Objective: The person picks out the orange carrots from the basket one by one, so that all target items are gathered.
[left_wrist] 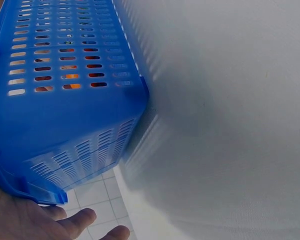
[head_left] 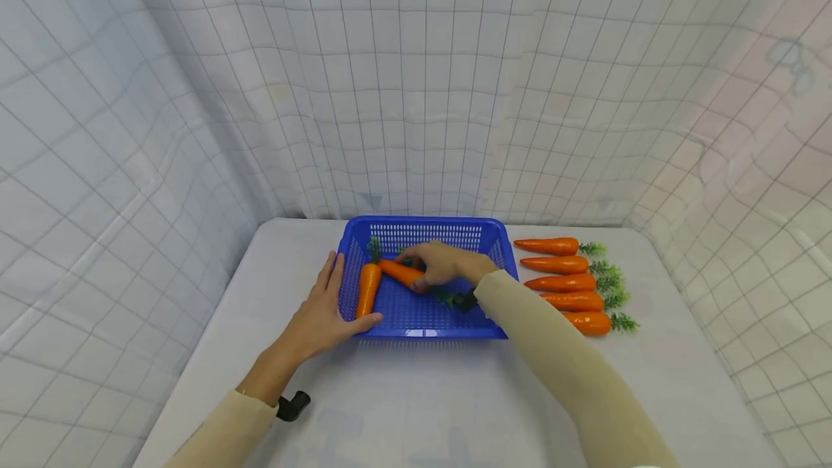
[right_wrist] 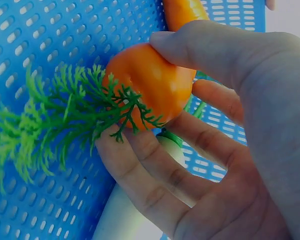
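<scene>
A blue plastic basket with slotted walls stands on the white table. Inside it, my right hand holds an orange carrot near its thick end, thumb on one side and fingers on the other. Its leafy green top sticks out past the fingers in the right wrist view. A second carrot lies along the basket's left side. Under the held carrot shows a pale, long thing with a green end, partly hidden. My left hand rests with extended fingers along the basket's left rim, thumb over the near corner.
To the basket's right, several carrots lie in a stacked row, tips left and leaves right. A white curtain with a grid pattern encloses the table's back and sides. White table surface extends in front of the basket.
</scene>
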`<state>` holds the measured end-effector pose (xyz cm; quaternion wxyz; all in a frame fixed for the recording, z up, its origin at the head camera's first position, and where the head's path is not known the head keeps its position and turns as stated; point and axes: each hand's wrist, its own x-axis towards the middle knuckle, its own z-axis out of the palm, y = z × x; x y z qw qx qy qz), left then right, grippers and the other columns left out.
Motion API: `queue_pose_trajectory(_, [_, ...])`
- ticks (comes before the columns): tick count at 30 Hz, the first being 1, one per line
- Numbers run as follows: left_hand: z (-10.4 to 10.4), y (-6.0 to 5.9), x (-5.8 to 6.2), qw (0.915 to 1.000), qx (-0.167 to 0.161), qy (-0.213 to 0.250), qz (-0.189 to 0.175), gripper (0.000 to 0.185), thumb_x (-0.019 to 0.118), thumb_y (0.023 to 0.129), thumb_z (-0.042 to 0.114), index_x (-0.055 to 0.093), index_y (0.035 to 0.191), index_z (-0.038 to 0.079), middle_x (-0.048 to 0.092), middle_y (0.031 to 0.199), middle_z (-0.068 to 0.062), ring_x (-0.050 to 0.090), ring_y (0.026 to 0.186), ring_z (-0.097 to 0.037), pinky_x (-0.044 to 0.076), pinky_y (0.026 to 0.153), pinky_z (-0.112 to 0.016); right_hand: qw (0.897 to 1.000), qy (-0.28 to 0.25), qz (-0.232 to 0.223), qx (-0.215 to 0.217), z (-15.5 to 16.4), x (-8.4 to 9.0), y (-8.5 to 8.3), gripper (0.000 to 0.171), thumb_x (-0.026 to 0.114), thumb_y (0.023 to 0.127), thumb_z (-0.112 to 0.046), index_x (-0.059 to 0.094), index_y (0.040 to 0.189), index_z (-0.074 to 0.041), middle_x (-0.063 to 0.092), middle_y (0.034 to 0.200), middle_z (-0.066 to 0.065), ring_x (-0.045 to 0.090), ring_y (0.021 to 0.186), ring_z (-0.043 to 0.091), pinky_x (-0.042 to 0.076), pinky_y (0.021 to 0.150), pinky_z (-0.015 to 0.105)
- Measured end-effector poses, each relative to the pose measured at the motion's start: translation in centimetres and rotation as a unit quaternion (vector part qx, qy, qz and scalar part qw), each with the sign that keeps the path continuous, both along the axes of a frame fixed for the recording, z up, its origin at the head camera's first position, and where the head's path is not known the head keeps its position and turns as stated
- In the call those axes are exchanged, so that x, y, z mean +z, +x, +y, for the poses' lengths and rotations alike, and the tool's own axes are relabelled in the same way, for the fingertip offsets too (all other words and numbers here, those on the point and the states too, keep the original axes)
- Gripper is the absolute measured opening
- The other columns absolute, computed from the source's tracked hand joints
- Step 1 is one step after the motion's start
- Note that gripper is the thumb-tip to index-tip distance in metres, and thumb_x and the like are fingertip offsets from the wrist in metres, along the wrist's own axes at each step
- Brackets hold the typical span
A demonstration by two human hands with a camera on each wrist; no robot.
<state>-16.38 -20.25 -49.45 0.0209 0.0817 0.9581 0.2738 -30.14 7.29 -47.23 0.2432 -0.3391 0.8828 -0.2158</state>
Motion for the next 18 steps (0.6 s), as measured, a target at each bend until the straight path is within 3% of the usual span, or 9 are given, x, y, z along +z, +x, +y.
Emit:
queue_pose_trajectory(11, [0.0, -0.1, 0.0, 1.0, 0.003, -0.002, 0.002, 0.138, 0.067, 0.079, 0.089, -0.009, 0.173, 0.021, -0.007, 0.182, -0.012, 0.019, 0.163, -0.052, 0.034, 0.119, -0.075, 1.0, -0.007, 0.007, 0.002, 1.6, 1.4, 0.4, 0.061, 0.079, 0.096, -0.024, 0.059, 0.153, -0.03, 0.07, 0.135, 0.005, 0.066, 0.118, 0.024, 0.059, 0.107, 0.047])
queue_pose_trajectory(18, [0.0, -0.1, -0.1, 1.0, 0.004, 0.002, -0.007, 0.139, 0.068, 0.079, 0.089, -0.01, 0.173, 0.022, -0.008, 0.182, -0.012, 0.019, 0.163, -0.052, 0.033, 0.119, -0.076, 1.0, -0.023, 0.018, -0.002, 3.3, 2.3, 1.1, 0.055, 0.077, 0.097, -0.024, 0.063, 0.15, -0.028, 0.07, 0.134, 0.003, 0.069, 0.11, 0.02, 0.063, 0.097, 0.037])
